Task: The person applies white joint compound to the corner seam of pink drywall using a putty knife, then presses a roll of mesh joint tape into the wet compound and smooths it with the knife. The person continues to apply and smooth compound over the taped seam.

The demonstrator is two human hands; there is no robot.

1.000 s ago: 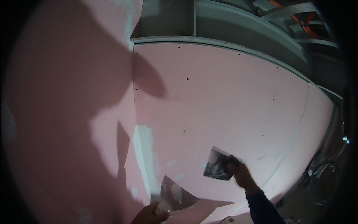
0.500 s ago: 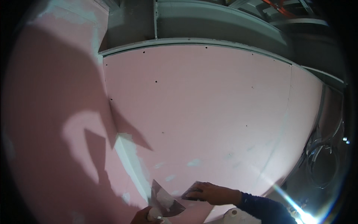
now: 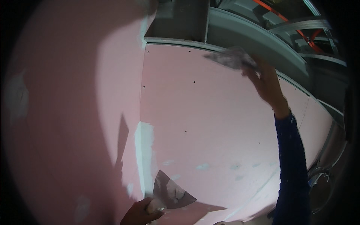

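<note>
At the bottom, my left hand is closed round the handle of a wide putty knife. A lump of pale joint compound sits on its fan-shaped blade. My right hand is raised to the upper right and grips a second putty knife, which is smeared by motion. Its blade points left, in front of the top edge of the pink drywall board; whether it touches the board I cannot tell. Dark screw holes dot this board.
On the left stands another pink wall with a large shadow. Pale compound coats the lower inside corner. Metal framing and an orange pipe or cable run overhead. Coiled cables hang at the lower right.
My right hand has swung from beside the left knife up to the board's top edge with its putty knife. The view has shifted left. My left hand still holds its loaded knife low down.
</note>
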